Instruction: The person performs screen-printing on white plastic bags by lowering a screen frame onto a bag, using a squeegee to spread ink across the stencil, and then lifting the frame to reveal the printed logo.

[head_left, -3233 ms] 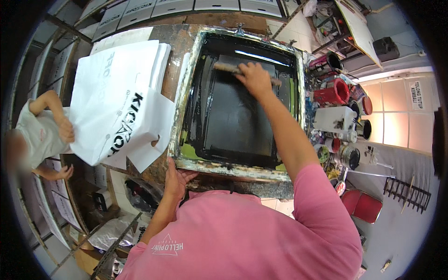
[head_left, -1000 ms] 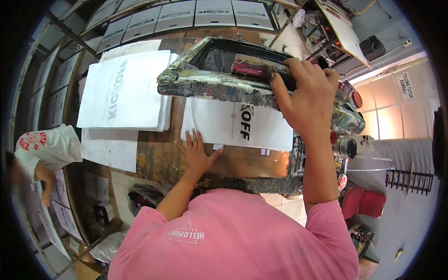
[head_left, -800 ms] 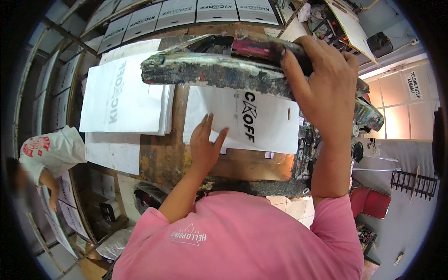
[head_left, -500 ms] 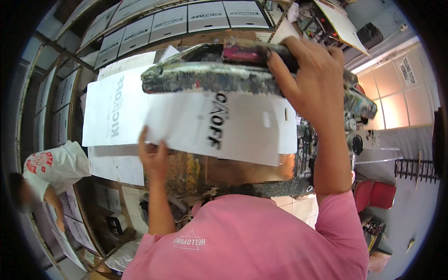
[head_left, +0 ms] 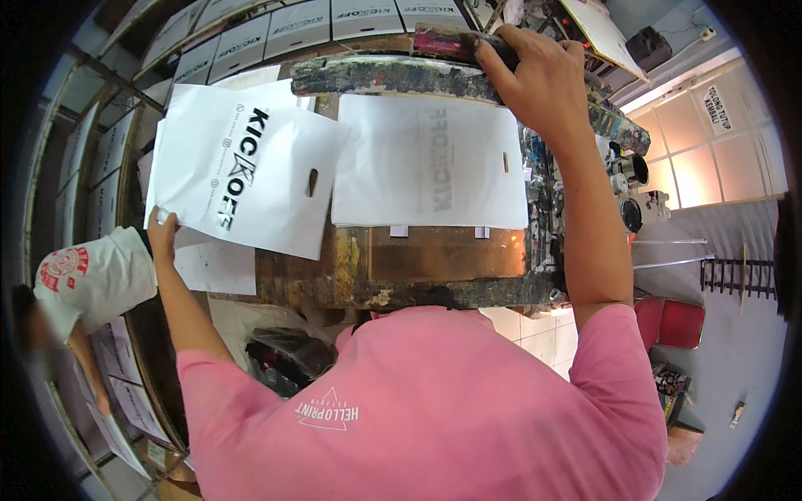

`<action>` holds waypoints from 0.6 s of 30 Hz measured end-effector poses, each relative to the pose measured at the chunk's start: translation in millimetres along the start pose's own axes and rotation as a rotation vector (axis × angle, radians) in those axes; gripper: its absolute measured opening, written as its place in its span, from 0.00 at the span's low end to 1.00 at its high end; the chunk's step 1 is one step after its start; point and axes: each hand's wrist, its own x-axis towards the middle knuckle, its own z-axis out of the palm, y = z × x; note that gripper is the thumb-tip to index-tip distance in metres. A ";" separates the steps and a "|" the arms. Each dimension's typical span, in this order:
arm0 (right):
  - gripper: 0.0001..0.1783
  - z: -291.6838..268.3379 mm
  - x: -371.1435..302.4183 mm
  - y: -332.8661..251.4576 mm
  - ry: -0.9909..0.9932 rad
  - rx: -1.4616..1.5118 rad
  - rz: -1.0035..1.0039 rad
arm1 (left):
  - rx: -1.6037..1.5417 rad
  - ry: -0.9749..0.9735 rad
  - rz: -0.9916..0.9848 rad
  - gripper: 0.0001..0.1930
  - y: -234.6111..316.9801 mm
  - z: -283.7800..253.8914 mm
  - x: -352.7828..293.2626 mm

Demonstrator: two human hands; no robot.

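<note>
My left hand (head_left: 164, 227) pinches the lower left corner of a white plastic bag (head_left: 284, 213) with black lettering and a cut-out handle hole. This bag lies tilted over more white sheets at the left of the work table. Beside it, another white bag (head_left: 359, 179) rests flat on the table, faint grey lettering showing on it. Beyond that bag, a paint-crusted screen printing frame (head_left: 376, 77) is raised. My right hand (head_left: 535, 79) is at the frame's top, closed around what looks like a stained squeegee (head_left: 434, 42); its fingertips are partly hidden.
A brown board (head_left: 447, 255) is set in the table's near part. Racks with printed white bags (head_left: 296, 29) stand behind and at left. Another person (head_left: 100, 271) in a white shirt works at the left rack. Paint cans (head_left: 637, 169) and a red chair (head_left: 678, 324) are at right.
My left hand has carried the printed bag leftward, onto the sheets there. The screen frame and my right hand sit farther away, and the bag lying on the table is now uncovered.
</note>
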 end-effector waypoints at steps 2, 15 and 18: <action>0.26 4.2 0.1 -3.0 0.013 -0.018 -0.033 | 0.002 0.053 -0.125 0.41 -23.8 -3.3 22.8; 0.23 -21.8 25.5 -19.9 -0.101 0.165 0.160 | 0.329 -0.678 0.998 0.52 183.8 413.4 -362.3; 0.22 -10.0 13.8 -13.1 -0.061 0.236 0.160 | 0.415 -0.827 0.965 0.60 188.0 441.6 -388.0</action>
